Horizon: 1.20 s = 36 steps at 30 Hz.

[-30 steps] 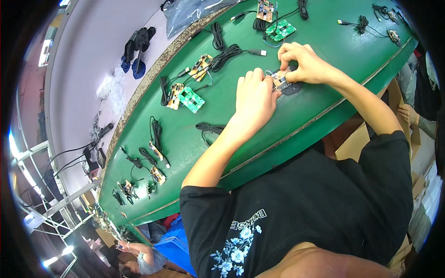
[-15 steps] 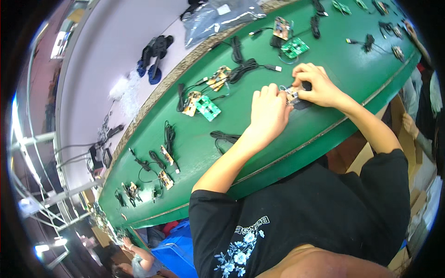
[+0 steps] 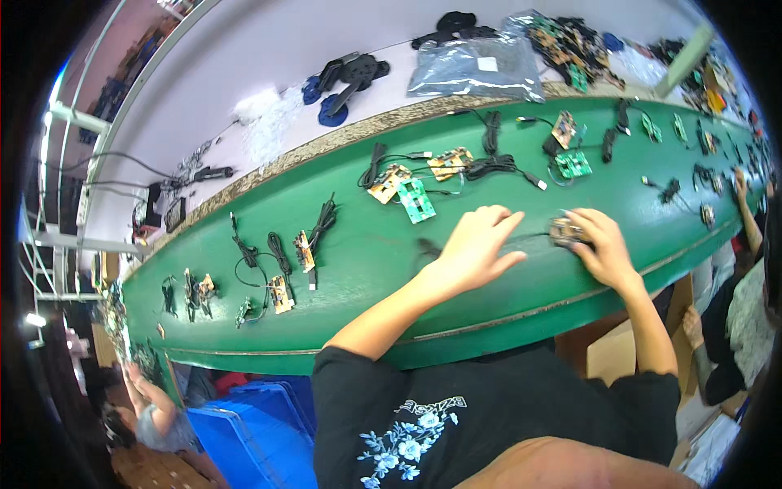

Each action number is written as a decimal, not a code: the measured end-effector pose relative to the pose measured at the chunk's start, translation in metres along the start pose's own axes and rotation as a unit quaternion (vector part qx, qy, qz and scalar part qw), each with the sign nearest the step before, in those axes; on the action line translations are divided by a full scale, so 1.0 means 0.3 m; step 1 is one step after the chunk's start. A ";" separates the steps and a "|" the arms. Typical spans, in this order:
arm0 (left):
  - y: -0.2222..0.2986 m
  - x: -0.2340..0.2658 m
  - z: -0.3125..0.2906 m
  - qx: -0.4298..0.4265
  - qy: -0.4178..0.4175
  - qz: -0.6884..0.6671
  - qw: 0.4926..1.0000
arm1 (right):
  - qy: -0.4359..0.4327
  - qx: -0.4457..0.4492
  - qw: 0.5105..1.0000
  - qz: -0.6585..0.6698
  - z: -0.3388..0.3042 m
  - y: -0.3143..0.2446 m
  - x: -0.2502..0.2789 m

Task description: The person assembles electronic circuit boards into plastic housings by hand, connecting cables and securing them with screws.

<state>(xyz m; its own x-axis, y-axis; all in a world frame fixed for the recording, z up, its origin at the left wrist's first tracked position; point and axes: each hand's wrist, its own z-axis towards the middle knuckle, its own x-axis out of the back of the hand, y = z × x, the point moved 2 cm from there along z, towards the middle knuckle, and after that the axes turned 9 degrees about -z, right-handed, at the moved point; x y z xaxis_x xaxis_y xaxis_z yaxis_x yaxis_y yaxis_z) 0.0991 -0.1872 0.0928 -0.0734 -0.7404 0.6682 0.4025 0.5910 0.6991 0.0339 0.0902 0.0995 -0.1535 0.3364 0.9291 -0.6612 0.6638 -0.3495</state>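
My right hand (image 3: pixel 604 246) has its thumb and fingers closed round the edges of a small brown circuit board (image 3: pixel 564 231), low over the green bench (image 3: pixel 366 285). From the board a thin dark cable (image 3: pixel 529 236) runs left and passes behind my left hand (image 3: pixel 479 251). That hand is over the bench, fingers and thumb apart, holding nothing. Beside its wrist shows a blurred black cable bundle (image 3: pixel 428 247). Farther off, a green circuit board (image 3: pixel 416 200) lies against a brown circuit board (image 3: pixel 389 184), with black cables around them.
Another green board (image 3: pixel 573 165) lies beyond my right hand. Boards with cables (image 3: pixel 281 293) are spread at the left. A clear plastic bag (image 3: pixel 476 69) rests on the pale ledge behind the bench. Blue crates (image 3: pixel 244 432) stand below at the left. Other people work at both ends.
My left hand has come off the small board and moved away from it, its fingers opening. My right hand keeps the board. The view has turned, showing more of the bench's far right.
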 end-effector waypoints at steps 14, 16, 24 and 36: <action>-0.363 0.266 -0.283 0.089 0.202 0.023 0.975 | 0.042 0.245 0.969 0.012 0.984 -0.374 -0.194; -0.375 0.248 -0.274 0.058 0.213 0.013 0.975 | 0.014 0.271 0.961 -0.061 1.225 -0.446 -0.327; -0.266 0.224 -0.369 -0.106 0.397 0.082 0.908 | -0.018 0.295 0.955 -0.034 1.308 -0.612 -0.198; -0.182 0.052 -0.316 -0.010 0.167 0.067 0.984 | -0.086 0.314 0.945 0.041 1.436 -0.831 -0.469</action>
<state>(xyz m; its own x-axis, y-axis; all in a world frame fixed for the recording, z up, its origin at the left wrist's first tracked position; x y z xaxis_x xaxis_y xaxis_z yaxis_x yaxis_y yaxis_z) 0.1624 -0.2614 0.0408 0.2844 -0.7217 0.6311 0.4058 0.6871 0.6028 -0.0961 -0.4103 0.1078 -0.3047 0.2198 0.9268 -0.9387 0.0958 -0.3313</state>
